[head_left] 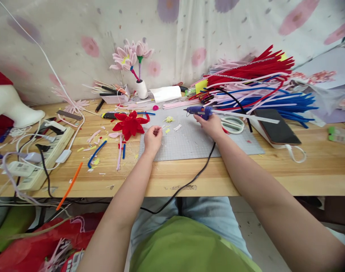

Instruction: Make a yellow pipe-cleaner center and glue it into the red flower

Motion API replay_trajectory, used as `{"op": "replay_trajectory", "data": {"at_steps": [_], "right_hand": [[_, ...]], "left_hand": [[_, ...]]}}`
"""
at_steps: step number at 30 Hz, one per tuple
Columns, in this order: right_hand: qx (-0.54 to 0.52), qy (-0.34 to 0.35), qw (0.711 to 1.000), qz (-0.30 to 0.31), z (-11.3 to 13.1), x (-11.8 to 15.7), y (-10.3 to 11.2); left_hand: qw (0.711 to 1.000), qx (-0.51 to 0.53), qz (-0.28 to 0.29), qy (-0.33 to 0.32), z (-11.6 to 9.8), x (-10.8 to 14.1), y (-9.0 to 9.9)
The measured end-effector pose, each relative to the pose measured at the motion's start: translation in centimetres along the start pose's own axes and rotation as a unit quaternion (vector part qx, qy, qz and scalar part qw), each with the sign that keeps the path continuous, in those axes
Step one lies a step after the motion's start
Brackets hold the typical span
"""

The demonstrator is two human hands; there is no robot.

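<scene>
My right hand [212,126] is wrapped round the grip of a blue hot glue gun [199,111], its nozzle pointing left above the grey cutting mat [186,145]. A long whitish glue stick [246,115] sticks out behind the gun. At the mat's left edge, my left hand [153,141] is closed in a pinch; thin whitish bits show at its fingertips, too small to name. A small yellow tuft [169,119] and white scraps [177,127] lie on the mat between my hands. Left of my left hand rests a red fuzzy flower [129,124].
Red pipe cleaners [251,70] and blue ones [277,107] are piled at the back right, near scissors [232,125] and a phone [278,126]. A white vase [141,90] holds pink flowers. The gun's black cord [189,183] crosses the front edge. A power strip [47,158] sits left.
</scene>
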State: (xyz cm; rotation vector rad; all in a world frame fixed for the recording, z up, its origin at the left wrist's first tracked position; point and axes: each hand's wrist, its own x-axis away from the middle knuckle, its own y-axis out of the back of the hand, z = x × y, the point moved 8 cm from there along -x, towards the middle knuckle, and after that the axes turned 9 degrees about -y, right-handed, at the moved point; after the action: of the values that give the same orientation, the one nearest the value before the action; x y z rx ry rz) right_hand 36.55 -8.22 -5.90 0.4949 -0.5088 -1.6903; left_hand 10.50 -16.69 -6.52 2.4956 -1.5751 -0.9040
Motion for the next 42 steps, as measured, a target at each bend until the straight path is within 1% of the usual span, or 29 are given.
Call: {"op": "replay_trajectory", "data": {"at_steps": [1,3,5,8,11,13,14,16,18,19,20,22,25,29,31,35,38,40,42], "right_hand": [[0.023,-0.002,1.0,-0.022,-0.3,-0.4,0.1],[0.069,-0.004,0.997,-0.041,-0.4,-1.0,-0.1],[0.102,-0.001,0.994,-0.039,-0.3,-1.1,-0.4],[0.138,-0.006,0.99,-0.02,-0.1,-0.8,-0.6],[0.194,0.022,0.98,-0.025,0.3,-0.2,0.3],[0.25,0.05,0.966,-0.039,0.8,0.2,1.3],[0.28,0.053,0.958,-0.036,1.0,0.4,1.6],[0.33,0.032,0.943,0.002,1.1,0.7,1.8],[0.358,0.008,0.932,0.055,1.5,1.3,1.6],[0.365,0.006,0.928,0.073,2.0,1.6,1.3],[0.368,0.01,0.926,0.079,2.6,1.9,1.2],[0.372,0.024,0.925,0.073,3.8,2.2,0.8],[0.37,0.03,0.926,0.069,4.4,2.4,0.1],[0.343,0.009,0.936,0.078,3.0,1.7,-0.7],[0.312,0.013,0.946,0.082,2.3,1.1,-0.9],[0.197,0.05,0.973,0.107,1.8,-0.7,-1.2],[0.128,0.038,0.984,0.116,1.3,-2.1,-1.4],[0.123,0.03,0.986,0.111,1.0,-2.8,-1.6],[0.15,0.025,0.983,0.105,0.8,-3.0,-1.7]], "left_hand": [[1.0,0.002,-0.003,-0.001,0.0,-0.1,0.1],[1.0,0.005,-0.012,-0.001,0.0,-0.2,0.4],[1.0,0.007,-0.022,0.002,0.1,-0.2,0.7],[0.999,0.008,-0.034,0.012,0.4,-0.3,1.2],[0.999,0.01,-0.036,0.017,0.6,-0.4,1.5],[0.999,0.011,-0.04,0.017,0.8,-0.5,1.7],[0.999,0.011,-0.042,0.016,0.8,-0.5,1.8],[0.999,0.011,-0.046,0.014,0.9,-0.6,1.9],[0.999,0.011,-0.05,0.011,0.9,-0.6,2.0],[0.999,0.012,-0.051,0.01,0.9,-0.6,2.0],[0.998,0.014,-0.054,0.01,0.8,-0.6,2.1],[0.998,0.02,-0.057,0.01,0.8,-0.6,2.2],[0.998,0.025,-0.056,0.017,0.9,-0.5,2.3],[0.998,0.027,-0.051,0.018,1.0,-0.6,2.3],[0.998,0.03,-0.053,0.013,1.0,-0.6,2.3],[0.998,0.034,-0.059,0.006,1.0,-0.7,2.2],[0.998,0.034,-0.06,0.007,1.1,-0.7,2.1],[0.998,0.032,-0.06,0.011,1.1,-0.7,2.1],[0.998,0.034,-0.059,0.012,1.1,-0.7,2.1]]}}
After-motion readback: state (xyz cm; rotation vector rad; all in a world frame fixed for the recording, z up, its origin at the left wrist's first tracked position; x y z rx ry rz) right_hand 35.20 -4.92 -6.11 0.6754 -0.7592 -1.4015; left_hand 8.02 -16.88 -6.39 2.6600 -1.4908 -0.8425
